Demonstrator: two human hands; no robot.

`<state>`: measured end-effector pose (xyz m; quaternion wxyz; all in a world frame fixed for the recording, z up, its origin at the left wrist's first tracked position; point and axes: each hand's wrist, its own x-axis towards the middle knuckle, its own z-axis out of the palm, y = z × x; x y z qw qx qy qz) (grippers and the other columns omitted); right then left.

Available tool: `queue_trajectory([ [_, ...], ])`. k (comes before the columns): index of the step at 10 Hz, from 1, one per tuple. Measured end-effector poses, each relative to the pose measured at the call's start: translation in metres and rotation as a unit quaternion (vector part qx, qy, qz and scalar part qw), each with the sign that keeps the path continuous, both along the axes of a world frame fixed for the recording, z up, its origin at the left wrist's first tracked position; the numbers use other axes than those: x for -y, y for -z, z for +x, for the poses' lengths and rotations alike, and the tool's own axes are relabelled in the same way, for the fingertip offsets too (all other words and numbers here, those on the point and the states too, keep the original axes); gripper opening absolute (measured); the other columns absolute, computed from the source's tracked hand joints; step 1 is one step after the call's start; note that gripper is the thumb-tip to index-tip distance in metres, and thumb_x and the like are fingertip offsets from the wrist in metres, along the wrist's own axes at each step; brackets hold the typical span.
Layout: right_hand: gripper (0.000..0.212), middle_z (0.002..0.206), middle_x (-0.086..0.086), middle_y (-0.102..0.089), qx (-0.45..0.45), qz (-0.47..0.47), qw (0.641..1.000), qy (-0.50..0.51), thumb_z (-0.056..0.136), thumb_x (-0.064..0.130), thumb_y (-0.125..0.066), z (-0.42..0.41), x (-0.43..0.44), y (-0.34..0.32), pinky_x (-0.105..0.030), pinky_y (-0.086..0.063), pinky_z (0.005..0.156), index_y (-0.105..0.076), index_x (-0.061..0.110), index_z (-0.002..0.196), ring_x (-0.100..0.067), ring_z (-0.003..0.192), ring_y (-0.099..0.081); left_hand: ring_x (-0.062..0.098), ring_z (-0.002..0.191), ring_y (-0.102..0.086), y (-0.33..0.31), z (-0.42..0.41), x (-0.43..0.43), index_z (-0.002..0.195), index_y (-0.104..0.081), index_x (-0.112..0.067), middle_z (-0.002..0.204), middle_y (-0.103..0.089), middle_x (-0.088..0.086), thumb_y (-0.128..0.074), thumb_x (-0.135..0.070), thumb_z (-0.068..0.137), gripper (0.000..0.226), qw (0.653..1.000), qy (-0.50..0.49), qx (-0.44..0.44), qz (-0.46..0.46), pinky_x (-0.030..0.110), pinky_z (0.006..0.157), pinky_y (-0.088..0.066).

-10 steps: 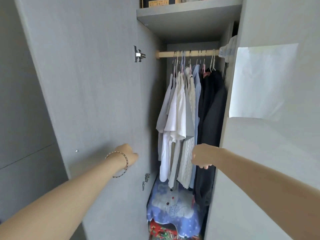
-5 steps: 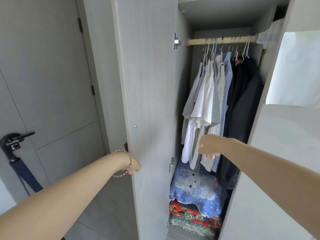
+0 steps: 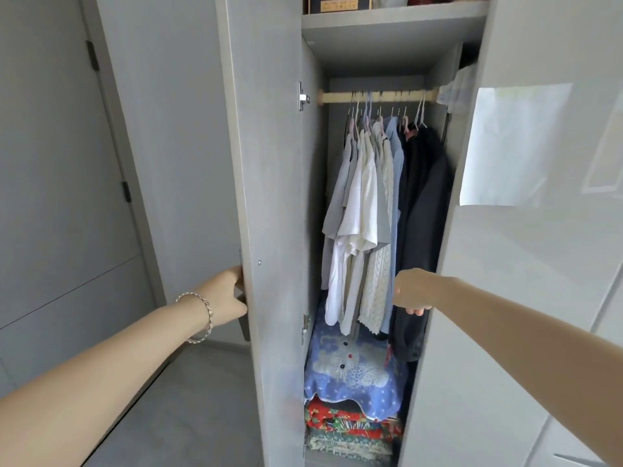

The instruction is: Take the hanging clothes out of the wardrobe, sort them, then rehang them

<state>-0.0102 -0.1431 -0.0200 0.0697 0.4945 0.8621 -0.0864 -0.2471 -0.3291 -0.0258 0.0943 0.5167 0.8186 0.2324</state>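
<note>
Left door (image 3: pixel 269 197) now stands much wider than a second ago: then its inner face filled the view, now it shows nearly edge-on with the room behind it. Left hand (image 3: pixel 232 294), bracelet (image 3: pixel 199 315) on the wrist, grips that door's outer edge, fingers wrapped out of sight behind it, thumb on the near side. Right hand (image 3: pixel 413 293) is curled at the edge of the right door (image 3: pixel 522 298), fingertips (image 3: pixel 415 311) showing underneath; it looks to be holding that door, as it did a second ago. The wardrobe (image 3: pixel 381 59) is open enough to reach in, so opening seems about done and nothing has been taken out yet. The clothes (image 3: pixel 364 214) all hang on the wooden rail (image 3: pixel 377 96): pale shirts bunched left, dark garments (image 3: pixel 424 203) right, hangers packed close. Both hands are low, at hem level. The right hand is just in front of the dark garments' lower part but apart from them, and the rail is well above it. The left hand is well apart, outside the door. Folded blankets (image 3: pixel 354 372) are stacked under the hems. My guess: one hand must let go and go up to the hangers.
</note>
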Motion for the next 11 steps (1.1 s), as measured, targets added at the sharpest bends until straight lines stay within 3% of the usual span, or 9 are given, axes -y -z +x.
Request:
queue_trajectory([
  [1, 0.022, 0.063, 0.003, -0.052, -0.009, 0.010, 0.999, 0.034, 0.093, 0.017, -0.051, 0.020, -0.009, -0.005, -0.018, -0.040, 0.047, -0.062, 0.005, 0.108, -0.008, 0.052, -0.050, 0.008, 0.063, -0.049, 0.002, 0.016, -0.016, 0.099, -0.055, -0.020, 0.097, -0.060, -0.004, -0.056, -0.003, 0.078, 0.027, 0.999, 0.041, -0.008, 0.004, 0.019, 0.057, -0.037],
  [2, 0.009, 0.064, 0.001, -0.053, -0.011, 0.033, 0.997, 0.066, 0.091, 0.017, -0.053, 0.040, -0.021, -0.008, -0.020, -0.041, 0.049, -0.057, 0.010, 0.091, -0.010, 0.053, -0.051, 0.020, 0.081, -0.059, 0.001, 0.042, -0.040, 0.095, -0.058, -0.015, 0.100, -0.065, 0.001, -0.058, -0.014, 0.079, 0.016, 0.995, 0.082, -0.063, -0.007, 0.026, 0.071, -0.047],
  [3, 0.017, 0.078, -0.004, -0.057, -0.017, 0.063, 0.993, 0.096, 0.091, 0.017, -0.048, 0.070, -0.039, -0.007, -0.025, -0.044, 0.059, -0.061, 0.009, 0.098, -0.020, 0.070, -0.055, 0.023, 0.087, -0.059, -0.001, 0.076, -0.070, 0.090, -0.052, -0.015, 0.098, -0.064, 0.003, -0.055, -0.020, 0.082, 0.010, 0.985, 0.122, -0.117, -0.025, 0.029, 0.077, -0.050],
  [4, 0.022, 0.104, -0.004, -0.058, -0.021, 0.114, 0.986, 0.117, 0.090, 0.016, -0.040, 0.101, -0.052, -0.005, -0.025, -0.041, 0.066, -0.059, 0.011, 0.100, -0.026, 0.090, -0.057, 0.025, 0.081, -0.054, 0.002, 0.114, -0.108, 0.088, -0.047, -0.015, 0.089, -0.059, 0.004, -0.052, -0.020, 0.084, 0.007, 0.981, 0.133, -0.137, -0.022, 0.028, 0.071, -0.046],
  [5, 0.028, 0.113, -0.003, -0.060, -0.043, 0.144, 0.977, 0.151, 0.090, 0.018, -0.040, 0.140, -0.074, -0.006, -0.026, -0.042, 0.070, -0.062, 0.014, 0.105, -0.028, 0.100, -0.060, 0.025, 0.081, -0.053, 0.006, 0.154, -0.153, 0.101, -0.051, -0.012, 0.094, -0.060, 0.004, -0.048, -0.016, 0.085, 0.016, 0.983, 0.114, -0.144, -0.020, 0.027, 0.068, -0.042],
  [7, 0.029, 0.112, -0.004, -0.063, -0.060, 0.178, 0.966, 0.178, 0.091, 0.020, -0.040, 0.199, -0.132, -0.002, -0.026, -0.045, 0.074, -0.064, 0.015, 0.107, -0.028, 0.100, -0.062, 0.025, 0.097, -0.060, 0.007, 0.218, -0.263, 0.118, -0.047, -0.008, 0.106, -0.061, 0.006, -0.046, -0.013, 0.091, 0.027, 0.987, 0.049, -0.149, -0.022, 0.027, 0.071, -0.041],
  [9, 0.031, 0.118, -0.004, -0.061, -0.038, 0.170, 0.973, 0.149, 0.093, 0.018, -0.037, 0.217, -0.207, -0.001, -0.024, -0.039, 0.073, -0.060, 0.015, 0.114, -0.027, 0.106, -0.061, 0.022, 0.105, -0.061, 0.007, 0.238, -0.364, 0.122, -0.048, -0.011, 0.113, -0.061, 0.002, -0.047, -0.012, 0.091, 0.031, 0.989, -0.035, -0.133, -0.044, 0.027, 0.076, -0.044],
  [11, 0.030, 0.111, -0.005, -0.062, -0.036, 0.146, 0.984, 0.096, 0.094, 0.017, -0.038, 0.199, -0.256, 0.003, -0.024, -0.039, 0.071, -0.061, 0.013, 0.113, -0.027, 0.103, -0.061, 0.022, 0.109, -0.060, 0.015, 0.236, -0.412, 0.124, -0.046, -0.011, 0.118, -0.059, 0.003, -0.046, -0.017, 0.094, 0.031, 0.986, -0.074, -0.145, -0.039, 0.029, 0.081, -0.047],
])
